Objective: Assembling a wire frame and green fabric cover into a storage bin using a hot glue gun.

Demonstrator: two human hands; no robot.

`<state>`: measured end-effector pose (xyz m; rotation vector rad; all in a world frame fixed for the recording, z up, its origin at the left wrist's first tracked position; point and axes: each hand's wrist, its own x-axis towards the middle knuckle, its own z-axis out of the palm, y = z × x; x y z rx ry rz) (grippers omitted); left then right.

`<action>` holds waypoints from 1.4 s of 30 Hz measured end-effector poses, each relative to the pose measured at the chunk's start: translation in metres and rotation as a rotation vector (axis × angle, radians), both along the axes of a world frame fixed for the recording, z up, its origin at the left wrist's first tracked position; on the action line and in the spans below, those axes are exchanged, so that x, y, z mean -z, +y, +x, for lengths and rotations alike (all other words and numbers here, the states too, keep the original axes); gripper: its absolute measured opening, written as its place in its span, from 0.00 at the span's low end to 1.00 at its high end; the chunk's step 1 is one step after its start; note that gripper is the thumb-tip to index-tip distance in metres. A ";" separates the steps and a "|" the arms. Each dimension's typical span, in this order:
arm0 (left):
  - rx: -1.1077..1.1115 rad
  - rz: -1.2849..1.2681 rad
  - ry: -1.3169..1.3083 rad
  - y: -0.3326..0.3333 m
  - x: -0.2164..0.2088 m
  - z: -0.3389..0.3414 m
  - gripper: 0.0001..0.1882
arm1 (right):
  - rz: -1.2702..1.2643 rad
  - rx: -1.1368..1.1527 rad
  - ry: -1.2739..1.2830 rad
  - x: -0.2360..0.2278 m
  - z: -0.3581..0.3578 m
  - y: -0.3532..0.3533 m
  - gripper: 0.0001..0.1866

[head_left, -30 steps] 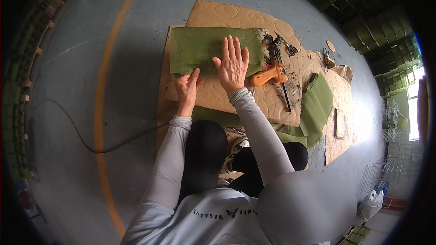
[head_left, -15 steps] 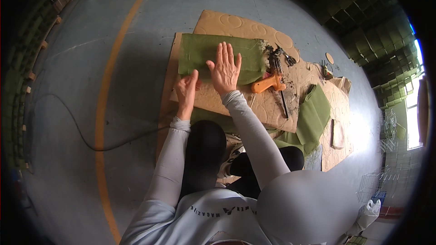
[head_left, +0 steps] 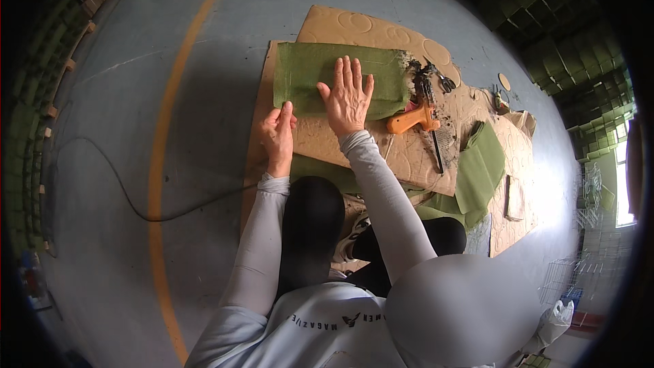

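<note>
My left hand (head_left: 278,135) has slid along the near edge of the green cloth (head_left: 306,71) to its left corner, fingers pinching it; my right hand (head_left: 349,105) lies flat, unclenched, seemingly steadying it on the cardboard (head_left: 388,153).

My brown cardboard (head_left: 340,142) carries a flat green fabric piece (head_left: 306,71), an orange-handled gun (head_left: 409,120) by its right end, and black scissors (head_left: 446,84); a dark cable (head_left: 197,203) lies on the grey floor (head_left: 211,88) to my left.
</note>
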<state>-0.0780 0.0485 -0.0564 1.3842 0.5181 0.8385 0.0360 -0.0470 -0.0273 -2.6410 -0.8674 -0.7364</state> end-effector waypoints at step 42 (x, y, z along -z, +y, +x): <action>0.129 -0.016 0.051 0.007 0.025 0.016 0.20 | -0.068 -0.194 -0.055 -0.003 0.000 -0.007 0.47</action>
